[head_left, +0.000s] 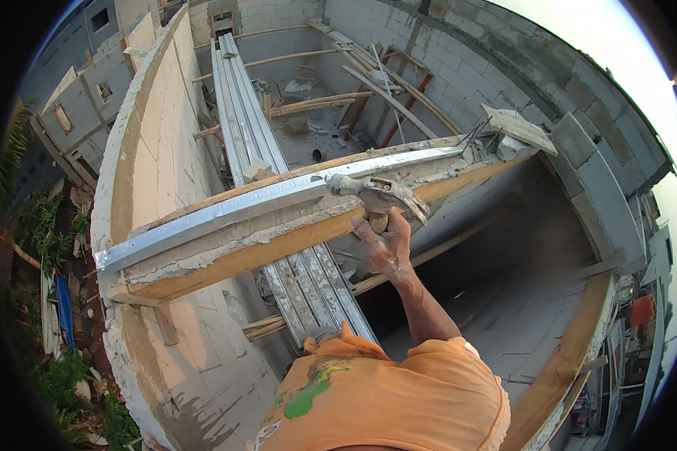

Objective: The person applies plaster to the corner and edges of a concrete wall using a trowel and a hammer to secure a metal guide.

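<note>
My right hand (387,248) is closed around the short visible part of a claw hammer's handle. The claw hammer (380,194) lies sideways over the concrete beam, its striking face to the left beside a silver metal channel (233,210) and its claw to the right. Whether the face touches the channel, I cannot tell. The channel runs along the top of the rough concrete beam (293,224), which has wooden form boards (263,252) on its sides. At the lower left rim a small skin-toned patch may be my left hand (152,443); its fingers are hidden.
Long metal profiles (242,98) pass below the beam. A curved block wall (154,143) rises at left, with a drop to plants (60,376) outside. Broken block pieces (515,139) lie at the beam's right end. Bamboo poles (316,105) cross the deep, rubble-strewn room beyond.
</note>
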Demonstrator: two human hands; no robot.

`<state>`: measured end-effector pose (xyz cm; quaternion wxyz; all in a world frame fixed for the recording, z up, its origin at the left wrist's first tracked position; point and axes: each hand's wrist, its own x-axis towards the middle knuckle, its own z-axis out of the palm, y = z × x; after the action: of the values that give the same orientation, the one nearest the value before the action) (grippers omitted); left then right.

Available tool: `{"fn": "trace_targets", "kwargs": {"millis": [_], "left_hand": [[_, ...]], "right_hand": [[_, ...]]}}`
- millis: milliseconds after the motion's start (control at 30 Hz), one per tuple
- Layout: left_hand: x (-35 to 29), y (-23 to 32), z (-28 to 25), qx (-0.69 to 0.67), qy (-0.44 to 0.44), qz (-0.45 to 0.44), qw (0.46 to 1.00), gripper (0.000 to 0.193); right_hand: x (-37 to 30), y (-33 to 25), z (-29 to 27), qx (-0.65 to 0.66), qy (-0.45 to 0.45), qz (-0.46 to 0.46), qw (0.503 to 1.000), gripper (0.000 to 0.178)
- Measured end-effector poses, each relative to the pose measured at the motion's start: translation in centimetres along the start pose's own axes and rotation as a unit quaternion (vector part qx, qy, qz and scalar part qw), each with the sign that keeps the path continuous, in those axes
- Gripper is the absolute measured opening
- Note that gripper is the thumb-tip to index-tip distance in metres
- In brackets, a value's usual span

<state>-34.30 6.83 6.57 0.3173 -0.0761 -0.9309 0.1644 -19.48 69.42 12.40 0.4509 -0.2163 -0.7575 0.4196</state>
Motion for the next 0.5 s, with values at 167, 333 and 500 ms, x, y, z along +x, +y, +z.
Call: {"fn": "trace_targets", "kwargs": {"millis": [167, 333, 500], "left_hand": [[0.1, -0.6, -0.1, 0.020, -0.014, 0.071, 0.997, 0.021], [0.2, -0.7, 0.0, 0.002, -0.113, 0.026, 0.993, 0.021], [-0.3, -0.8, 0.5, 0.137, -0.077, 0.132, 0.979, 0.023]], "right_hand": [[2.5, 2.2, -4.8, -0.049, 0.155, 0.090, 0.982, 0.018], [4.9, 4.7, -8.0, -0.113, 0.181, 0.109, 0.971, 0.023], [5.8, 7.7, -8.8, -0.095, 0.150, 0.134, 0.975, 0.029]]}}
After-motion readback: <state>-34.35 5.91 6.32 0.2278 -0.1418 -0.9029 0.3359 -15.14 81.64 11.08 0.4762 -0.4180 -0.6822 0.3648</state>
